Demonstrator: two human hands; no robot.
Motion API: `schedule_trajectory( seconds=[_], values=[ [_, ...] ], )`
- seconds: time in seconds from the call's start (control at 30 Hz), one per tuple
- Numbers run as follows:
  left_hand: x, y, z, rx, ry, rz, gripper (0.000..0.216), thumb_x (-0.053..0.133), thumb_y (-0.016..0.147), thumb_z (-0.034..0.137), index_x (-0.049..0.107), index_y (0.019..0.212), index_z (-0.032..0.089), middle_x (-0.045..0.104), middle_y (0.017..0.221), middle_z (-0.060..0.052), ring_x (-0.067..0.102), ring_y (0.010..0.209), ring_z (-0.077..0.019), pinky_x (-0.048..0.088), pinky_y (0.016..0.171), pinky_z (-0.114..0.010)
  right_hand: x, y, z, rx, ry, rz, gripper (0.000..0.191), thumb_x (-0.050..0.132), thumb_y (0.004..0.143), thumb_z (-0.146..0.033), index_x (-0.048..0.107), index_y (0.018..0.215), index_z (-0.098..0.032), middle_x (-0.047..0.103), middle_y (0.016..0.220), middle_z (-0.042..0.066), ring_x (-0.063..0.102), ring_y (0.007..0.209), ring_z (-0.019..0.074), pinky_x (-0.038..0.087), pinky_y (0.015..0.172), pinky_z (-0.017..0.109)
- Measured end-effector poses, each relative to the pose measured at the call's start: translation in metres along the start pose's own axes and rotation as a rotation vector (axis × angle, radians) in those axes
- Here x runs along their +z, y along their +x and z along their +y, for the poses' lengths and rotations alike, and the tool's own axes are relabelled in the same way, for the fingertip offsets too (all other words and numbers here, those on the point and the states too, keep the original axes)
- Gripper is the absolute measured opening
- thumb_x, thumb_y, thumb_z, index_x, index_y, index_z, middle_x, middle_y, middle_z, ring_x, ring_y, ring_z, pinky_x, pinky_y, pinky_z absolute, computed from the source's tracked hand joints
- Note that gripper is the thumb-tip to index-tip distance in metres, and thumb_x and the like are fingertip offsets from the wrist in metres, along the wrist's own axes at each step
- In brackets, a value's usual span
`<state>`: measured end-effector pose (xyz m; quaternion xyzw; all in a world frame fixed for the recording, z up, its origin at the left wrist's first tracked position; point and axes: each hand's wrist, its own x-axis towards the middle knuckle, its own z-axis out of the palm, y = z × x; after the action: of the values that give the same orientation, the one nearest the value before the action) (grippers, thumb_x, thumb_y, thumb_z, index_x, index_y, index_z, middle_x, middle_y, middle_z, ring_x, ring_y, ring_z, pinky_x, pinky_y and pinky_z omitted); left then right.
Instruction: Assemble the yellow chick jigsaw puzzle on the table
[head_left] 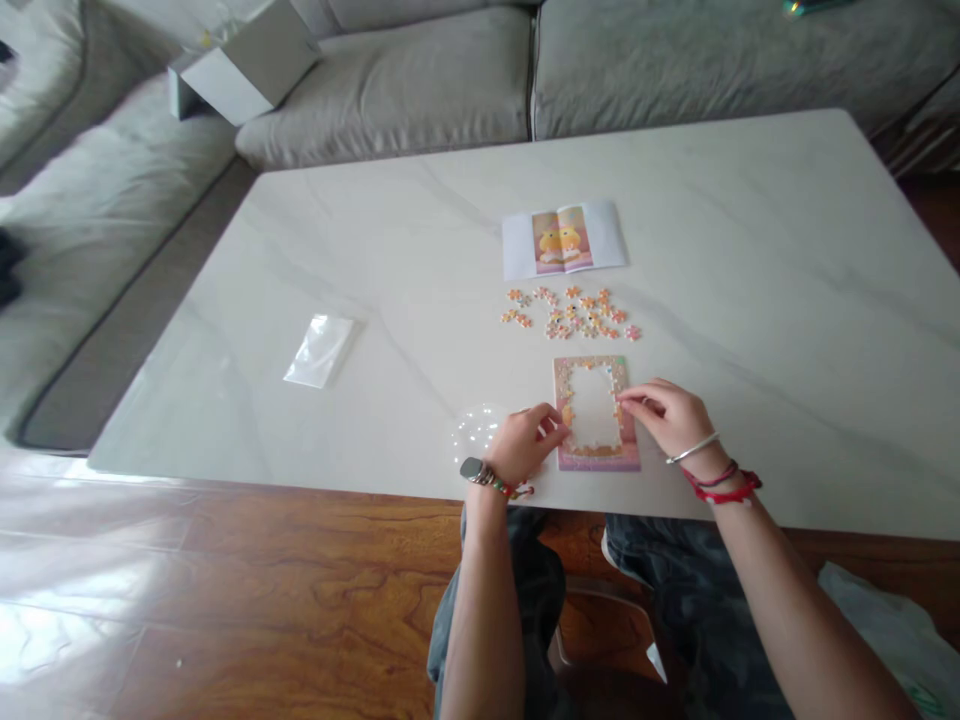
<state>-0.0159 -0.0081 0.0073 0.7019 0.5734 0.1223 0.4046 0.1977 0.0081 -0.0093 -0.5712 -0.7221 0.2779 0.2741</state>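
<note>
A jigsaw puzzle (596, 464) lies near the front edge of the table, its border joined and its middle bare. My left hand (527, 440) rests by the puzzle's left side, fingers loosely bent with a gap between thumb and forefinger. On the right side, my right hand (670, 412) has thumb and fingertips pinched together at the inner border; whatever is between them is too small to make out. Several loose puzzle pieces (574, 322) lie just beyond the puzzle. Behind them is a creased picture sheet (517, 245) showing two yellow figures.
A clear plastic bag (321, 350) lies on the left of the marble-patterned table (405, 260). Close to my left wrist is a transparent round item (474, 430). A grey sofa (420, 80) stands behind, with a white box (251, 65) on it.
</note>
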Motion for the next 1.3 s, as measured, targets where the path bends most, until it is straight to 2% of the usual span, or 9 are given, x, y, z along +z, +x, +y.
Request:
schedule_trajectory(
  seconds=[0.07,0.2,0.3,0.43,0.6,0.73,0.97,1.3],
  values=[
    [-0.011,0.003,-0.009,-0.011,-0.068,0.054,0.019,0.040,0.078,0.035,0.050,0.086,0.021,0.056,0.067,0.003,0.051,0.051,-0.0065,0.042,0.054,-0.020,-0.011,0.010,0.014,0.081,-0.017,0.144,0.015,0.050,0.072,-0.027,0.062,0.076,-0.018,0.060,0.073,0.002,0.051,0.055,0.0110,0.041,0.055,0.024],
    [-0.029,0.018,-0.024,-0.099,0.029,0.366,0.019,0.040,0.079,0.033,0.050,0.089,0.020,0.057,0.076,0.000,0.054,0.063,-0.0090,0.044,0.059,-0.021,-0.025,0.030,0.037,0.183,-0.065,0.338,0.020,0.048,0.072,-0.031,0.062,0.077,-0.018,0.062,0.076,0.003,0.052,0.055,0.0121,0.041,0.055,0.025],
    [-0.034,0.034,-0.028,-0.063,0.135,0.488,0.017,0.039,0.079,0.029,0.049,0.090,0.020,0.056,0.083,-0.002,0.054,0.071,-0.0102,0.043,0.067,-0.024,-0.030,0.041,0.047,0.203,-0.100,0.381,0.021,0.047,0.072,-0.031,0.062,0.077,-0.017,0.062,0.074,0.004,0.052,0.055,0.0129,0.041,0.055,0.026],
    [-0.033,0.055,-0.027,-0.025,0.189,0.565,0.017,0.038,0.080,0.027,0.049,0.092,0.021,0.054,0.091,-0.004,0.054,0.076,-0.0120,0.043,0.067,-0.026,-0.026,0.049,0.055,0.157,-0.165,0.344,0.019,0.045,0.074,-0.028,0.060,0.077,-0.017,0.061,0.070,0.004,0.051,0.053,0.0126,0.041,0.055,0.026],
    [-0.028,0.078,-0.024,-0.034,0.196,0.601,0.017,0.043,0.078,0.026,0.051,0.091,0.020,0.053,0.095,-0.004,0.055,0.077,-0.0130,0.044,0.063,-0.025,-0.010,0.058,0.057,0.027,-0.187,0.291,0.019,0.042,0.076,-0.025,0.059,0.074,-0.017,0.061,0.070,0.005,0.053,0.057,0.0136,0.042,0.056,0.026],
    [-0.028,0.087,-0.024,-0.060,0.206,0.599,0.016,0.045,0.077,0.025,0.051,0.091,0.020,0.053,0.094,-0.004,0.055,0.076,-0.0131,0.044,0.060,-0.024,-0.003,0.067,0.053,-0.027,-0.169,0.267,0.018,0.041,0.076,-0.023,0.058,0.080,-0.017,0.060,0.074,0.005,0.054,0.062,0.0144,0.044,0.059,0.027],
    [-0.033,0.087,-0.033,-0.086,0.240,0.591,0.017,0.044,0.077,0.024,0.051,0.092,0.019,0.053,0.094,-0.004,0.054,0.075,-0.0128,0.044,0.063,-0.025,0.000,0.074,0.052,-0.082,-0.157,0.261,0.019,0.043,0.076,-0.022,0.056,0.089,-0.018,0.059,0.084,0.006,0.055,0.077,0.0167,0.045,0.070,0.030],
    [-0.034,0.080,-0.039,-0.102,0.231,0.584,0.018,0.045,0.076,0.024,0.052,0.092,0.019,0.053,0.096,-0.005,0.056,0.077,-0.0131,0.045,0.066,-0.026,0.006,0.074,0.060,-0.059,-0.298,0.277,0.026,0.047,0.074,-0.029,0.056,0.095,-0.016,0.054,0.090,0.009,0.054,0.077,0.0188,0.046,0.068,0.032]
  ],
)
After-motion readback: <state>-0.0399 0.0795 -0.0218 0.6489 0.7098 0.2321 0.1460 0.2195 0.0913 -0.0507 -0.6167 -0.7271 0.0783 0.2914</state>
